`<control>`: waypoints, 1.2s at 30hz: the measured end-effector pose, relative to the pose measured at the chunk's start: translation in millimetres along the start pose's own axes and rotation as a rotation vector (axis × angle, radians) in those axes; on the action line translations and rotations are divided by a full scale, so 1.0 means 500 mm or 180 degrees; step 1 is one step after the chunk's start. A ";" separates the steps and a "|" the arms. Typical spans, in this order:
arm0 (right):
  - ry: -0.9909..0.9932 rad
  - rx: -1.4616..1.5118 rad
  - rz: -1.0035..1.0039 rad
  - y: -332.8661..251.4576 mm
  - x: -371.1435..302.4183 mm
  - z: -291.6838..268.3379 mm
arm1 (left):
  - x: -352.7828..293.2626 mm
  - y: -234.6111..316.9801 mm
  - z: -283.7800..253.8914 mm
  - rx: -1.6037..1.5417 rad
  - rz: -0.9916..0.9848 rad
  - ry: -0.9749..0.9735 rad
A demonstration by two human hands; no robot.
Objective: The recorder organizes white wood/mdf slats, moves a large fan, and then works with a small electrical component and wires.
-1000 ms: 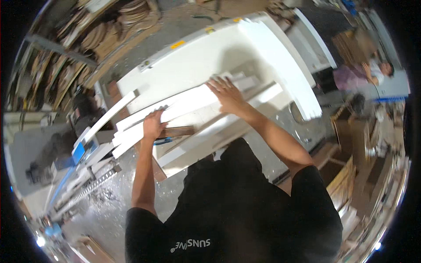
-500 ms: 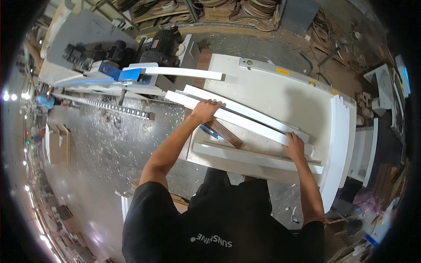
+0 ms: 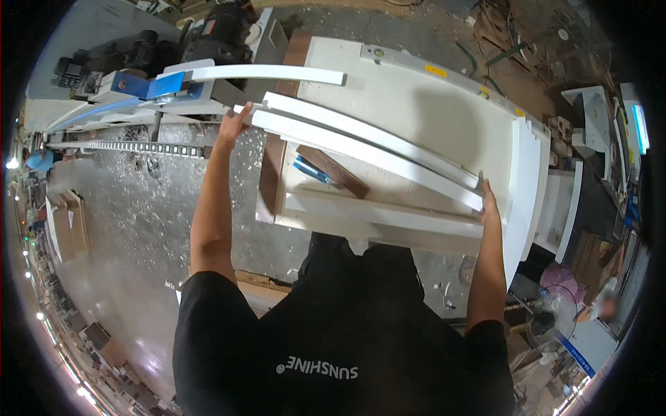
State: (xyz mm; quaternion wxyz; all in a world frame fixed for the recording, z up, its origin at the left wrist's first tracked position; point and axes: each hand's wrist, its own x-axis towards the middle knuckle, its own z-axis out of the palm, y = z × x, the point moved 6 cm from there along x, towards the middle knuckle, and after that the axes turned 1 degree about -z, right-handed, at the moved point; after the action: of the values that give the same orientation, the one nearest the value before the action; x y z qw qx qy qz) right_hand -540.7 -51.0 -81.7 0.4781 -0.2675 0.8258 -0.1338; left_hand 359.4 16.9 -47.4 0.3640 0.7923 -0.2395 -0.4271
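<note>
Two long white moulding strips lie close together at a slant over the table (image 3: 444,104): a near strip (image 3: 368,156) and a far strip (image 3: 374,130). My left hand (image 3: 233,126) is closed at the left end of the near strip. At that strip's right end, my right hand (image 3: 490,202) is closed round it, thumb and fingers close to the far strip's end too. Below them lie a brown wooden block (image 3: 336,172) and a blue tool (image 3: 312,170), its kind hard to make out. Another white strip (image 3: 388,213) runs along the near edge.
A spirit level (image 3: 430,71) lies along the table's far edge. Several long white strips (image 3: 522,180) are stacked at the right. At the left stands a machine with a motor (image 3: 218,31), a white strip (image 3: 270,73) reaching from it over the table. Shavings litter the floor (image 3: 146,229).
My left hand has slid leftward and away to the strip's end. My right hand has moved to the opposite end. The whole view has shifted, with the table appearing higher.
</note>
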 end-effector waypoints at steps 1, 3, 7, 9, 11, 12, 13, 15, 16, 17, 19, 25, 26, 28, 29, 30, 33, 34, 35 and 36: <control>-0.0070 0.0325 0.0223 0.001 -0.004 0.016 | -0.011 0.011 0.014 -0.0056 0.0386 -0.0004; -0.0151 0.0253 0.0250 -0.003 -0.005 -0.022 | -0.026 0.007 0.068 -0.0076 0.0269 -0.0074; -0.0513 0.0505 0.0067 -0.023 -0.063 -0.004 | -0.068 -0.010 0.108 0.0222 0.0212 -0.0204; -0.0522 0.0742 0.0049 -0.053 -0.097 0.007 | -0.078 -0.008 0.108 0.0595 0.0216 -0.0124; -0.0443 0.0754 0.0218 -0.034 -0.107 -0.019 | -0.123 0.066 0.154 0.1343 0.0528 -0.0365; -0.0476 0.0744 0.0329 -0.031 -0.101 -0.020 | -0.136 0.065 0.161 0.1352 0.0539 -0.0385; -0.0675 0.0847 0.0193 -0.033 -0.095 -0.012 | -0.148 0.067 0.162 0.1151 0.0492 -0.0263; -0.0424 0.0795 0.0251 -0.026 -0.090 -0.017 | -0.151 0.068 0.162 0.1048 0.0318 -0.0040; -0.0186 0.0721 0.0303 -0.030 -0.101 -0.018 | -0.151 0.065 0.165 0.1070 0.0339 -0.0063; -0.0306 0.0880 0.0249 -0.013 -0.074 -0.023 | -0.158 0.052 0.173 0.0691 0.0219 -0.0251; -0.0271 0.1070 0.0174 0.024 -0.065 -0.064 | -0.152 0.037 0.209 0.0532 0.0051 -0.0280; -0.0723 0.1792 -0.0178 0.039 -0.046 -0.082 | -0.051 -0.064 0.200 -0.0081 0.0227 -0.1079; -0.0640 0.1769 0.0072 0.053 -0.035 -0.076 | -0.061 -0.052 0.196 -0.0380 0.0184 -0.1060; -0.0436 0.1362 0.0129 -0.056 -0.130 0.035 | -0.110 -0.062 0.096 -0.0304 -0.0014 -0.0657; -0.0491 0.1392 0.0113 -0.001 -0.075 -0.021 | -0.108 -0.034 0.152 -0.0407 0.0021 -0.0856; -0.0515 0.1435 0.0096 0.064 -0.027 -0.095 | -0.099 -0.006 0.225 -0.0506 0.0055 -0.1090; -0.0631 0.1106 0.0087 0.019 -0.058 -0.030 | -0.107 -0.035 0.157 -0.0405 -0.0150 -0.0730; -0.0641 0.1152 0.0080 0.005 -0.073 -0.015 | -0.105 -0.046 0.138 -0.0374 -0.0115 -0.0731; -0.0633 0.1086 0.0033 -0.011 -0.086 -0.004 | -0.097 -0.058 0.115 -0.0573 -0.0028 -0.0691; -0.0596 0.1022 -0.0006 -0.020 -0.097 0.002 | -0.093 -0.063 0.102 -0.0777 0.0052 -0.0683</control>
State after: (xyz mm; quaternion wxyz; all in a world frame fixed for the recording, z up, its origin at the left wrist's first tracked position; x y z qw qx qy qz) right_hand -517.2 -31.5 -42.6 0.5893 -0.1999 0.7455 -0.2388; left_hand 294.1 49.3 -67.4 0.4334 0.6900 -0.2298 -0.5322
